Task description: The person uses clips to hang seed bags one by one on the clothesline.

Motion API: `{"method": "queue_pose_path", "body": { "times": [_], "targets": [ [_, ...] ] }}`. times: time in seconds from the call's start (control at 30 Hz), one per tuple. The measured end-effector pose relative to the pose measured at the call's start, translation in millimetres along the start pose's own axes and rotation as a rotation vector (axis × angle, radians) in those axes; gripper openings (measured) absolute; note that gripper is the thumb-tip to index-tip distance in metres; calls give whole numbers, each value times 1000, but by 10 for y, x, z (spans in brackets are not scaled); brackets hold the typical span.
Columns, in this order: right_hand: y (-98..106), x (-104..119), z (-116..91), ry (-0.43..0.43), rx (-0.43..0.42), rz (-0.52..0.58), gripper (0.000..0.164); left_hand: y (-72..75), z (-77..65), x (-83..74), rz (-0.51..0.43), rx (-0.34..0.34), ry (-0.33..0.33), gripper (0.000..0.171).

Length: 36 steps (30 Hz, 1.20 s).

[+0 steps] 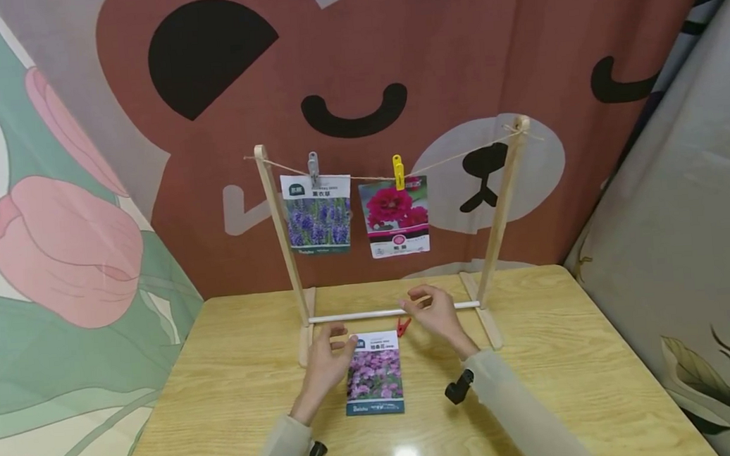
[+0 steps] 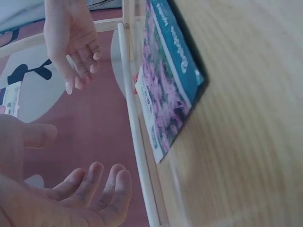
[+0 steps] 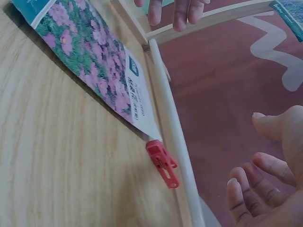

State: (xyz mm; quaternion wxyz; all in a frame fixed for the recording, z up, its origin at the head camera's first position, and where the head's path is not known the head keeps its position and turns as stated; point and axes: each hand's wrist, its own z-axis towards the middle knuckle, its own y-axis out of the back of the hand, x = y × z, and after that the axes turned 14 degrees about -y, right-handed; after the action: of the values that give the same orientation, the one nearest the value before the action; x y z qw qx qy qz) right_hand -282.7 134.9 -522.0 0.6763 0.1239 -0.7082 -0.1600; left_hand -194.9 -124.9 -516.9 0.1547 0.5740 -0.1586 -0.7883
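A seed packet with pink-purple flowers lies flat on the table between my hands. Just past its upper right corner is a red clothespin, seen close up in the right wrist view. My left hand hovers by the packet's upper left, fingers relaxed and holding nothing. Over the white crossbar, my right hand is raised with loosely bent fingers and nothing in them. On the string hang a lavender packet under a grey clothespin and a red-flower packet under a yellow clothespin.
A wooden frame stands at the table's back, its left post and right post holding the string. Its feet rest on the wooden table. Behind hangs a printed bear curtain.
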Motion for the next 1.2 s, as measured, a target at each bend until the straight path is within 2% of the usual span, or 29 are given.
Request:
{"method": "queue_pose_path", "body": {
  "times": [0.1,0.3,0.47,0.63,0.9,1.2],
  "targets": [
    [-32,-31,-2,-26,-21,-10,33,-21,-16,34,-13,24,26,50],
    [-87,-57,-8,-83,-41,-43,35,-39,-40,85,49,41,6,51],
    [-134,-74,-13,-103,-48,-90,39,-58,-48,101,94,62,57,51],
    [-188,-105,-20,-125,-60,-141,36,-83,-54,110,147,100,102,52],
    [-226,-128,-42,-194,-82,-222,34,-96,-71,119,201,148,95,56],
    [-304,-216,11,-258,-58,-294,39,-236,-74,128,360,177,137,67]
  ]
}}
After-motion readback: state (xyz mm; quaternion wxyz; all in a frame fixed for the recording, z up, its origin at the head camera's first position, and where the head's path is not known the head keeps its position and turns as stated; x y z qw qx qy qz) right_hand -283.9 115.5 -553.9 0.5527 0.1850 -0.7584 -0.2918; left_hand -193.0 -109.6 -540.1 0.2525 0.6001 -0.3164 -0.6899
